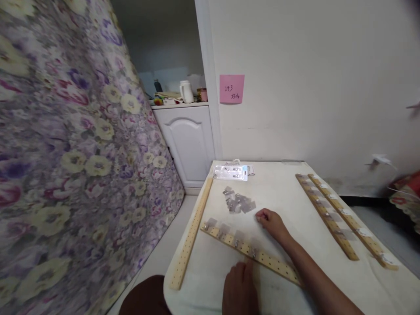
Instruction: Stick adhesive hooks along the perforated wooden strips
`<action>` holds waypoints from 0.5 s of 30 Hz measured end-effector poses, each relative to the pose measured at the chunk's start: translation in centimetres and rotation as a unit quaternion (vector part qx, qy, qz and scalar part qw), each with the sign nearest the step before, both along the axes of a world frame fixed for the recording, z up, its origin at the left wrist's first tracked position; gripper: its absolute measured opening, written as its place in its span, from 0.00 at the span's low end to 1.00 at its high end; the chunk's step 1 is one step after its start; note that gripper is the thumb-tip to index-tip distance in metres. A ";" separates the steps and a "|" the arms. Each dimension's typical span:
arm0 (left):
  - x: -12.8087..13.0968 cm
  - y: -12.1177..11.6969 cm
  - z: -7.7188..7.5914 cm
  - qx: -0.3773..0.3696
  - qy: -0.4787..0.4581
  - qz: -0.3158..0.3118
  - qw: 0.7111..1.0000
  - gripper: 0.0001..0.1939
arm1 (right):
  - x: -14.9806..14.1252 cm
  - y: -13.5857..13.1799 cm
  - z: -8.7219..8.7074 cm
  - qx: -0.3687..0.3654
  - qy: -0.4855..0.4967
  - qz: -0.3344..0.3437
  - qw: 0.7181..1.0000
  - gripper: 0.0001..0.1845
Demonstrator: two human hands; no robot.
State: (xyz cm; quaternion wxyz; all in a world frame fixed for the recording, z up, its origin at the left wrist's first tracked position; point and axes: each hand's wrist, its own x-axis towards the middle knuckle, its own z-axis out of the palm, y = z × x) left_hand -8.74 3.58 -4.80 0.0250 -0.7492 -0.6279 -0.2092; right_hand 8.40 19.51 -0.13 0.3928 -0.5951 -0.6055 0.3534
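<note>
A perforated wooden strip (262, 259) lies across the near part of the white table (282, 183), with several small clear hook pads (225, 228) stuck along its left half. My left hand (239, 288) rests on the table against the strip's near edge, fingers curled together. My right hand (273, 223) reaches over the strip, its fingers closed near a loose pile of clear hook pads (239, 202); what they pinch is too small to make out.
Another perforated strip (192, 234) lies along the table's left edge. Two strips with pads (341, 218) lie at the right. A blister pack (231, 172) sits at the far edge. A floral mattress (72, 144) leans at left; a white cabinet (187, 140) stands behind.
</note>
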 end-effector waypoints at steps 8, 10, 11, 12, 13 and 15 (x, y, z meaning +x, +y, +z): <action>-0.3 0.9 -2.7 0.023 0.024 0.001 0.999 0.20 | -3.3 3.6 0.6 0.019 -0.039 -0.052 0.998 0.07; -0.3 1.0 -2.7 0.011 0.026 -0.002 1.000 0.19 | -3.2 3.3 0.6 0.017 -0.040 -0.048 0.998 0.06; -0.3 0.9 -2.5 0.005 0.026 -0.003 1.000 0.19 | -3.1 2.9 0.6 0.018 -0.038 -0.046 0.998 0.06; -0.3 0.8 -2.1 0.003 0.026 -0.001 1.000 0.19 | -2.8 2.5 0.7 0.021 -0.033 -0.044 0.998 0.06; -0.4 0.7 -1.8 0.007 0.026 0.000 1.000 0.19 | -2.4 2.0 0.7 0.022 -0.024 -0.041 0.999 0.06; -0.4 0.5 -1.0 0.021 0.022 -0.004 1.000 0.21 | -1.6 0.7 0.8 0.022 0.009 -0.031 0.999 0.06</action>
